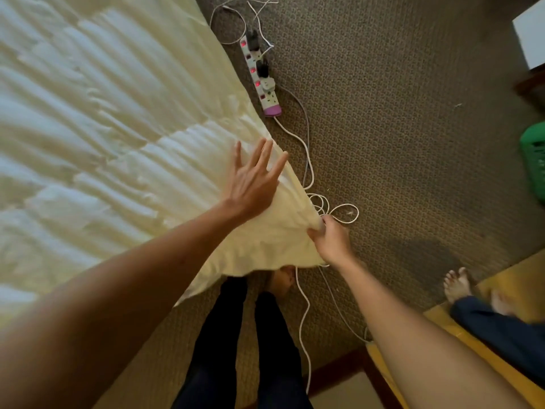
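Note:
A cream quilted duvet (103, 128) covers the bed on the left and hangs over its near corner. My left hand (253, 181) lies flat on the duvet near that edge, fingers spread and straight. Lower to the right, my right hand (330, 237) grips the duvet's bunched corner, pulled out over the carpet. My legs in dark trousers stand below the hanging corner.
A white power strip (261, 78) with plugs and lit red switches lies on the brown carpet beside the bed. White cables (306, 160) loop across the floor past my right hand. Another person's bare feet (458, 284) are at the right. A green basket (533, 160) sits at the right edge.

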A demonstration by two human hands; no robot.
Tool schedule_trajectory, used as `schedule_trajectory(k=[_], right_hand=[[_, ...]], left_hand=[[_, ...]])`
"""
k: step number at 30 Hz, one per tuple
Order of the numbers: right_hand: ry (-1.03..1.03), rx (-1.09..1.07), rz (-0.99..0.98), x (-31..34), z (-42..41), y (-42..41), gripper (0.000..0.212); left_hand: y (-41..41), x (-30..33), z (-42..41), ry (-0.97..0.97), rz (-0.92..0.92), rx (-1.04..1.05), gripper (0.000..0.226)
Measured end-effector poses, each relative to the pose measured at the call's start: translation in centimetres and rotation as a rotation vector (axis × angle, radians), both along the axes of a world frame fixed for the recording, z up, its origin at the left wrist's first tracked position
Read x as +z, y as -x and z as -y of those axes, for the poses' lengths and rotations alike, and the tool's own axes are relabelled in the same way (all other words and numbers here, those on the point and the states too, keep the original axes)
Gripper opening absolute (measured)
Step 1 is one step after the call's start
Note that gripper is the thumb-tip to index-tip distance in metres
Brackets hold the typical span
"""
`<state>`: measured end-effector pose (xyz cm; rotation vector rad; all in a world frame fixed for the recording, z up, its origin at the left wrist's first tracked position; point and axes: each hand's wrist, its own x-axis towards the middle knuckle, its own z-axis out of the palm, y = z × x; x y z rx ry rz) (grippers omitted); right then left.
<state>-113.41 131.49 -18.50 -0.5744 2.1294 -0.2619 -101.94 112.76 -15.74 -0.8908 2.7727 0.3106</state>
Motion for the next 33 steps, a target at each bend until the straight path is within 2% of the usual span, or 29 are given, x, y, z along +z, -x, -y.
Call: schedule_trajectory(k=[3, 7, 12, 17, 21, 26, 33], right_hand=[[0.048, -0.022, -0.006, 1.6, -0.2, -1.5, 0.038], [0.083, 0.018, 0.036, 6.7, -0.1, -4.1, 0.052], [0.036, 0.282, 0.093, 14.4, -0.3, -7.6, 0.054], [0.089, 0.597, 0.112, 21.7, 0.1, -12.8, 0.048], [0.169, 0.823, 0.114, 25.3, 0.4, -18.7, 0.043], [0.225, 1.036, 0.101, 27.9, 0.7, -28.6, 0.044], [0.287, 1.171, 0.086, 29.7, -1.1, -43.8, 0.042]], left_hand=[[-2.0, 1.7, -2.6, -0.075, 0.017, 0.074, 0.061], [-6.9, 5.9, -6.8, -0.221, 0.138, 0.181, 0.066], [-15.1, 12.9, -11.7, -0.384, 0.281, 0.439, 0.068], [-23.0, 19.6, -16.2, -0.351, 0.351, 0.578, 0.068], [-29.2, 22.5, -19.2, -0.282, 0.319, 0.700, 0.065], [-39.7, 24.5, -23.3, -0.339, 0.238, 0.971, 0.062], [-54.8, 27.0, -28.2, -0.342, 0.133, 1.244, 0.058]])
